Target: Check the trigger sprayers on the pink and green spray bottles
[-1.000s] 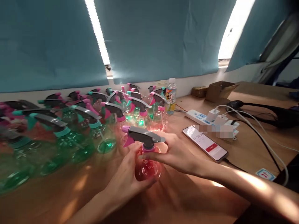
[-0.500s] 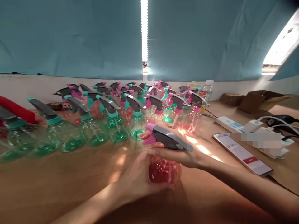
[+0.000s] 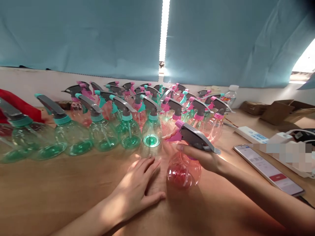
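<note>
My right hand (image 3: pixel 201 157) is wrapped round the neck of a pink spray bottle (image 3: pixel 183 173), under its grey and pink trigger head. The bottle tilts slightly, and I cannot tell whether its base touches the table. To its left, my left hand (image 3: pixel 137 182) is open and holds nothing, fingers spread low over the wooden table (image 3: pixel 73 190). Just beyond the hands stands a clear-green spray bottle (image 3: pixel 152 131) with a turquoise collar. A pink-collared spray bottle (image 3: pixel 213 126) stands behind my right hand.
Several more spray bottles, such as a green one (image 3: pixel 73 137), stand in rows toward the wall. On the right lie a phone (image 3: pixel 268 168), a white power strip (image 3: pixel 251 134) and an open cardboard box (image 3: pixel 287 111). Red cloth (image 3: pixel 22 106) lies at the far left.
My left hand has let go of the pink spray bottle's body and moved left, opening out. My right hand still grips the bottle. The whole view has shifted a little.
</note>
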The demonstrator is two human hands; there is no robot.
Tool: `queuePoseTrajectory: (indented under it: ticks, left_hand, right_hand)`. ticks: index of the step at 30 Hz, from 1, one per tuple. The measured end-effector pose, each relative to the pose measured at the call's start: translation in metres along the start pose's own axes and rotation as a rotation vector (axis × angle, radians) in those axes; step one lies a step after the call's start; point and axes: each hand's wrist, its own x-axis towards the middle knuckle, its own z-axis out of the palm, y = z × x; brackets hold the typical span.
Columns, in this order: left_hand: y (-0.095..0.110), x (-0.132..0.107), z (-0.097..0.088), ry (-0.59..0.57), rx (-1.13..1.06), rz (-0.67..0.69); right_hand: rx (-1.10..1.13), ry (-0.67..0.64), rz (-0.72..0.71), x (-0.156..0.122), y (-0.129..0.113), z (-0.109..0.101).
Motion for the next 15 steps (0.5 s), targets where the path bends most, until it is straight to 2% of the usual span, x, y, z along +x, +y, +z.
queuePoseTrajectory:
  ticks: [3, 9, 15]
  left_hand:
    - [0.0007, 0.0001, 0.0019, 0.004, 0.023, -0.001]
    - [0.0019, 0.0012, 0.0004, 0.022, 0.034, 0.012]
    - [0.0025, 0.0018, 0.0006, 0.018, 0.120, -0.032]
  right_hand:
    - [0.007, 0.015, -0.029, 0.0006, -0.0010, -0.0010]
    - [-0.039, -0.077, 0.010, 0.0002, 0.0003, -0.0065]
    - [-0.069, 0.031, 0.040, 0.0070, -0.0087, -0.0077]
